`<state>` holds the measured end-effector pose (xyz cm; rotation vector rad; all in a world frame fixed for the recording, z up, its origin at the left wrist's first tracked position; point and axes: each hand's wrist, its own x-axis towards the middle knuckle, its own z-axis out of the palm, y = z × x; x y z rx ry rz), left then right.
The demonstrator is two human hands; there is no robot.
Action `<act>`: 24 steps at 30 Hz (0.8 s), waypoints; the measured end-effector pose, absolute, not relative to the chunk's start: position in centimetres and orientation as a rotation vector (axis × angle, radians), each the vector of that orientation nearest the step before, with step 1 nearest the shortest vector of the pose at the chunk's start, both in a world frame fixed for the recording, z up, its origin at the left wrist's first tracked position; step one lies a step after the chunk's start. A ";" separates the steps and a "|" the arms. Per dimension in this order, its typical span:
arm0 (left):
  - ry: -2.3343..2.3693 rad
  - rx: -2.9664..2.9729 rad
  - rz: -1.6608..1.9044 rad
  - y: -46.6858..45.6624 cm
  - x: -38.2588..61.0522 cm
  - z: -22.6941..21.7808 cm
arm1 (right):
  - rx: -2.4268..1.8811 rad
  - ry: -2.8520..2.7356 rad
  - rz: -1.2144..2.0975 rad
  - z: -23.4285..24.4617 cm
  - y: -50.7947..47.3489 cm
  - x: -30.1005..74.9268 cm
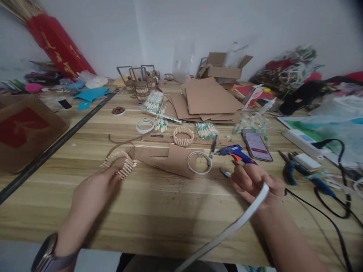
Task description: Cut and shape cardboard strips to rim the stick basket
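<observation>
My left hand (95,190) pinches a curved strip of short wooden sticks (120,162), held just above the wooden table (159,211). My right hand (253,182) is curled around a long white flat strip (227,231) that runs down toward my lap. A blue hot glue gun (236,153) lies just beyond my right hand. A cardboard piece (172,158) and a white ring (199,163) lie between the hands. A finished ring of sticks (183,136) sits farther back.
Cardboard sheets (208,98) and an open box (224,70) are at the back centre. Small stick baskets (141,87), bundles of sticks (153,102), a phone (257,147), pliers (292,172), a power strip (302,141) and black cables (334,223) lie around. A brown box (27,130) stands left.
</observation>
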<state>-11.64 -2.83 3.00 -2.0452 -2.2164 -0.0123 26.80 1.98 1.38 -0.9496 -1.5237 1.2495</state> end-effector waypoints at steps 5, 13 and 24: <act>-2.115 -1.996 -0.106 -4.3 -11.3 3.8 | -1.044 -1.591 1.135 1.7 1.6 26.9; -1.559 -2.780 -0.279 -6.9 -4.6 -0.2 | -0.374 -0.901 1.602 0.5 2.5 27.8; -1.390 -2.678 -0.368 0.9 -5.2 -1.0 | -0.806 -0.864 2.015 -1.1 3.4 25.4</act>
